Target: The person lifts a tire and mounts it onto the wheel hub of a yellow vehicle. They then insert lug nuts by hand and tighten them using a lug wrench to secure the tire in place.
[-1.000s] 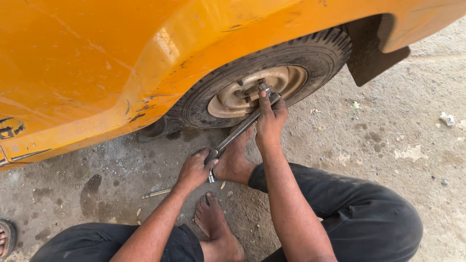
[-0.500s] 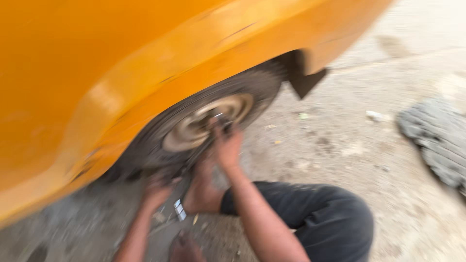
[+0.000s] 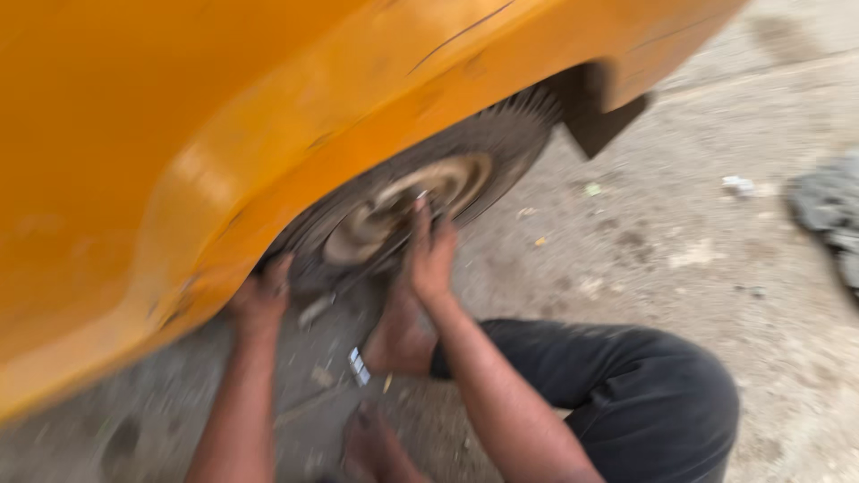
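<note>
Right hand (image 3: 431, 255) keeps a closed grip on the upper end of a metal wrench (image 3: 315, 309) at the wheel hub (image 3: 407, 207). Left hand (image 3: 261, 300), at eight o'clock from it, closes around the bar's lower end, blurred. Around them: dark tyre (image 3: 501, 143), orange car body (image 3: 179, 134), bare feet (image 3: 401, 335) on the concrete floor (image 3: 698, 233) at six o'clock.

wheel (image 3: 407, 215): under the car body (image 3: 179, 134), at 12 o'clock from the hands
right hand (image 3: 431, 255): on the wheel's hub
left hand (image 3: 261, 300): at 8 o'clock of the wheel
wrench (image 3: 358, 365): between both forearms
</note>
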A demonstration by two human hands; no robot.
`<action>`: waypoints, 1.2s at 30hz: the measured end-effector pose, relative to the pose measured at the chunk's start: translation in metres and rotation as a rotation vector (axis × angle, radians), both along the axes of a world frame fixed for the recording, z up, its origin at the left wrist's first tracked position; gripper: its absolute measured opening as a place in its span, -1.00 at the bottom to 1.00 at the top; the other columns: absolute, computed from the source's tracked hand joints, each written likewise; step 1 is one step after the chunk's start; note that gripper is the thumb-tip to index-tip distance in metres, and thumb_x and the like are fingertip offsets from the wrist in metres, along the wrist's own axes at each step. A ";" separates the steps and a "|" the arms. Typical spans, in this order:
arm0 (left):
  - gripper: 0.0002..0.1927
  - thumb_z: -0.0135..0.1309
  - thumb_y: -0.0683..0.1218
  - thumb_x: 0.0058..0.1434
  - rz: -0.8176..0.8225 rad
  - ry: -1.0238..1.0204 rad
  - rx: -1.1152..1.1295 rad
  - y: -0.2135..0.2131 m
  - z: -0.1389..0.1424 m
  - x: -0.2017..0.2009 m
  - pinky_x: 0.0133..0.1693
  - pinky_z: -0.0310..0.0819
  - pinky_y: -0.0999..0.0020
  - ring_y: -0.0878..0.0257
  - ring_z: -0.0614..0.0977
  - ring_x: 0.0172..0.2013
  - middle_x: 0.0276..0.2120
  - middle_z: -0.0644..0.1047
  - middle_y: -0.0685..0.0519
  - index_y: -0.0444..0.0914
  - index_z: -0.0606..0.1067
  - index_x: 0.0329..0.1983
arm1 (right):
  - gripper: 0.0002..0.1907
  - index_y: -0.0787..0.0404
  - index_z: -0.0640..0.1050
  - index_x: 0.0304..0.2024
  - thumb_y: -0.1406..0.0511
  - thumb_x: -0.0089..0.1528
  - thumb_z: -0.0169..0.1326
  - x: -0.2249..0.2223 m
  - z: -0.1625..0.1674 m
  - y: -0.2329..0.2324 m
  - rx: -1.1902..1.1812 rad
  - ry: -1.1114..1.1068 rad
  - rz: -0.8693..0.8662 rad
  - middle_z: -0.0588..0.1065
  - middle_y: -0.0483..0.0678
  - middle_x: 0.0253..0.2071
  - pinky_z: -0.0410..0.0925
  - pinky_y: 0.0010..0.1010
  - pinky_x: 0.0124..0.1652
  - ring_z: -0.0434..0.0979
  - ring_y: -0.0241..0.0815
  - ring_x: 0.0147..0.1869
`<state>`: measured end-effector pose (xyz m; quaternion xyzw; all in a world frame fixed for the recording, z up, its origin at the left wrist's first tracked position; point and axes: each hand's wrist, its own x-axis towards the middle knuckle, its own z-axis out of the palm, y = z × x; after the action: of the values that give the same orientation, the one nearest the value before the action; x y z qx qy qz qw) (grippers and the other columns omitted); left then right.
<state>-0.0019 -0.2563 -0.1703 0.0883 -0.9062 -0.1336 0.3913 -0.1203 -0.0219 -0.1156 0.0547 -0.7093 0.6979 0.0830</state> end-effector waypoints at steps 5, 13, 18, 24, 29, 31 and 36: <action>-0.43 0.17 0.26 0.35 0.260 -0.607 0.421 0.011 -0.033 0.042 0.24 0.41 -0.04 -0.27 0.54 0.18 0.08 0.55 -0.35 -0.32 0.51 0.08 | -0.44 0.44 0.50 -0.15 0.00 0.42 -0.11 0.016 -0.005 -0.020 -0.005 -0.275 0.125 0.51 0.08 -0.34 0.45 -0.17 -0.13 0.56 0.04 -0.19; -0.12 0.18 0.28 0.26 0.105 -0.105 0.137 0.036 0.058 0.053 0.27 0.28 -0.07 -0.30 0.45 0.25 0.21 0.43 -0.43 -0.50 0.30 0.32 | -0.33 0.40 0.53 -0.07 -0.13 0.41 -0.12 0.033 -0.050 -0.032 0.143 -0.208 0.084 0.55 0.06 -0.27 0.40 -0.23 -0.09 0.57 -0.10 -0.14; 0.18 0.33 0.43 -0.03 0.113 -0.023 -0.096 0.052 0.070 -0.011 0.25 0.26 -0.09 -0.32 0.39 0.24 0.21 0.33 -0.47 -0.55 0.24 0.31 | -0.37 0.37 0.47 -0.14 -0.11 0.28 -0.09 0.021 -0.066 -0.026 -0.176 -0.548 0.197 0.47 0.02 -0.39 0.55 -0.11 -0.37 0.61 -0.08 -0.34; 0.10 0.38 0.23 0.21 0.235 0.181 0.590 0.076 -0.036 0.008 0.34 0.33 0.08 -0.10 0.45 0.29 0.28 0.38 -0.35 -0.53 0.03 0.44 | -0.34 0.39 0.49 -0.06 -0.13 0.38 -0.13 -0.001 -0.088 -0.009 -0.007 -0.354 0.055 0.55 0.05 -0.26 0.49 -0.16 -0.08 0.57 -0.08 -0.10; -0.12 0.27 0.16 0.23 0.129 -0.109 0.891 0.085 -0.058 0.035 0.36 0.21 0.03 -0.14 0.44 0.32 0.31 0.40 -0.38 -0.46 0.21 0.39 | -0.38 0.37 0.49 0.04 -0.09 0.43 -0.11 -0.026 -0.074 0.016 0.047 -0.144 0.019 0.50 0.06 -0.10 0.38 -0.22 -0.03 0.50 -0.09 0.02; 0.11 0.40 0.14 0.22 0.041 0.023 0.891 0.078 -0.032 0.041 0.43 0.15 0.00 -0.21 0.39 0.38 0.38 0.30 -0.45 -0.52 0.00 0.51 | -0.40 0.35 0.51 -0.07 -0.09 0.44 -0.11 -0.026 -0.062 0.024 0.082 -0.114 0.024 0.50 0.05 -0.20 0.39 -0.26 -0.13 0.50 -0.13 -0.10; 0.17 0.46 0.16 0.25 0.045 0.180 0.173 0.067 0.033 0.022 0.43 0.13 0.00 -0.18 0.30 0.39 0.43 0.21 -0.41 -0.46 -0.10 0.49 | -0.46 0.33 0.47 -0.22 -0.04 0.49 -0.04 -0.016 -0.030 0.007 -0.113 -0.115 0.067 0.37 -0.06 -0.37 0.27 -0.35 -0.33 0.34 -0.26 -0.30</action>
<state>0.0200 -0.1895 -0.1369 0.1295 -0.8503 -0.2099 0.4649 -0.1364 -0.0147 -0.1454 0.0333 -0.6700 0.7413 0.0216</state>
